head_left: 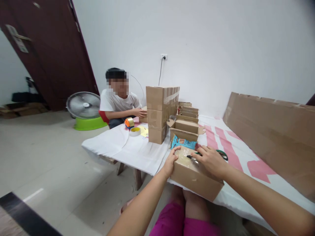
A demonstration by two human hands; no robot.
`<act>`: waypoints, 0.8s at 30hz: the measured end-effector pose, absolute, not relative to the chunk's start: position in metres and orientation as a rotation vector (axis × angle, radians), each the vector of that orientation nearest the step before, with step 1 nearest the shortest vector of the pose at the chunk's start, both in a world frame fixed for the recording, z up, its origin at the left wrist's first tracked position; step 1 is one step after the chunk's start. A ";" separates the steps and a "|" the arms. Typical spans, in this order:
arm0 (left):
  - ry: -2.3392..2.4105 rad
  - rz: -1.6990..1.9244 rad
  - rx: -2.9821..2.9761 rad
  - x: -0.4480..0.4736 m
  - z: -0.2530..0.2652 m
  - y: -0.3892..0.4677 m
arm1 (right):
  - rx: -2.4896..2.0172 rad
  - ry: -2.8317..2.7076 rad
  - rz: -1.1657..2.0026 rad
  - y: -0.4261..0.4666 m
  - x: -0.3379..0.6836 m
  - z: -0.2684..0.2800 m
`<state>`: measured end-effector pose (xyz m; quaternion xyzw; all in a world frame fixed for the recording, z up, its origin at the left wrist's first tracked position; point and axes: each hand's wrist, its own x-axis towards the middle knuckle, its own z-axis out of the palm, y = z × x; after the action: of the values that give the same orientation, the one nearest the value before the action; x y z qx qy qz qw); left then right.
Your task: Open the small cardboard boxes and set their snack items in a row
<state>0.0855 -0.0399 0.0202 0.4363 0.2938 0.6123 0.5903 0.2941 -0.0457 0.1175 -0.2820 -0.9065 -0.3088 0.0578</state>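
Observation:
In front of me a closed cardboard box [197, 182] with clear tape on its top rests at the near edge of the table. My left hand [171, 161] grips its left end, fingers bent over the top edge. Over the top of the box, my right hand [209, 159] is closed around scissors with green handles [223, 154]. Their dark tip points left, just over the taped top; my fingers hide the middle part. A blue packet [183, 142] lies right behind the box, against an open cardboard box [184, 131].
Stacked taped boxes [155, 114] stand left of centre. Tape rolls [135, 131] lie on the white cloth [110, 141]. A person [118, 101] sits across, hands on another box. More open boxes [188, 113] line up behind. A large cardboard sheet [268, 131] leans at right.

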 end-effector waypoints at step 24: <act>0.722 1.434 1.043 0.084 0.018 -0.040 | -0.932 -2.766 -0.944 -0.056 0.293 0.122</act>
<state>0.0837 -0.0395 0.0176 0.4453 0.3082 0.6125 0.5758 0.2933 -0.0558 0.1218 -0.3036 -0.9011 -0.3074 0.0373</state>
